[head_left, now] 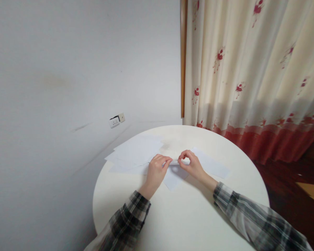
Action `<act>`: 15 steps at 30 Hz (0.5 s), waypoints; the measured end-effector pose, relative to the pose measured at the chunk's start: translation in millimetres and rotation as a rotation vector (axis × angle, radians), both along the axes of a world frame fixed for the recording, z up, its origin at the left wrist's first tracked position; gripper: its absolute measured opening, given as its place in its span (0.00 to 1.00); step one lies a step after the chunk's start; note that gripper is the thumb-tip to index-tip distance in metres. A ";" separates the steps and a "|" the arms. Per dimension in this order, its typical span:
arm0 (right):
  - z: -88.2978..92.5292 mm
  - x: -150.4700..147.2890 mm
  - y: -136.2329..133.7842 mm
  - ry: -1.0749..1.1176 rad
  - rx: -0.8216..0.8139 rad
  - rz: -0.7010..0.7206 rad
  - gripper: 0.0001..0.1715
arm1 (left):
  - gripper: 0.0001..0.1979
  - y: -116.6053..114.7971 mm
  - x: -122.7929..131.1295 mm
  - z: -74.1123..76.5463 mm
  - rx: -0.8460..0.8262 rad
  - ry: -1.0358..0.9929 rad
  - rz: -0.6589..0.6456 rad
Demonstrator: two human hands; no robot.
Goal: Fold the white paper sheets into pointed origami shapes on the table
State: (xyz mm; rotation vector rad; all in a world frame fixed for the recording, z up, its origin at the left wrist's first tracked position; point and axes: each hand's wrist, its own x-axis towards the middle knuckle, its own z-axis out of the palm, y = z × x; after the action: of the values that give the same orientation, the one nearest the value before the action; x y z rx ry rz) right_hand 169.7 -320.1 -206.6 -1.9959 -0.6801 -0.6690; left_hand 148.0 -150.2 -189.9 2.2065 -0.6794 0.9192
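My left hand (157, 170) and my right hand (190, 164) meet over a white sheet of paper (174, 177) lying on a round white table (188, 216). Both hands pinch the sheet's raised upper edge between thumb and fingertips, a few centimetres apart. The sheet's lower corner points toward me. Both forearms wear plaid sleeves.
A loose pile of white sheets (136, 153) lies to the left of my hands, partly over the table's far-left rim. Another sheet (214, 167) lies to the right. A grey wall with a socket (116, 120) stands behind, and a flowered curtain (251, 76) hangs at the right.
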 end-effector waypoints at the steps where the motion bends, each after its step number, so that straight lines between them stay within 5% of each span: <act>1: -0.4 0.5 -0.8 -0.002 -0.006 -0.003 0.03 | 0.04 0.8 0.4 -0.5 -0.005 -0.002 0.004; 15: -4.5 3.2 -13.0 -0.021 -0.029 -0.014 0.03 | 0.05 4.3 3.0 -0.8 -0.025 0.045 0.067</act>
State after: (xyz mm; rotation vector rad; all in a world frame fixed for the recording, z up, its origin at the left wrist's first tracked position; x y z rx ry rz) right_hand 172.9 -333.2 -211.1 -2.0248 -0.6920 -0.6929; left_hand 151.0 -145.9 -190.7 2.2322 -0.5730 0.9038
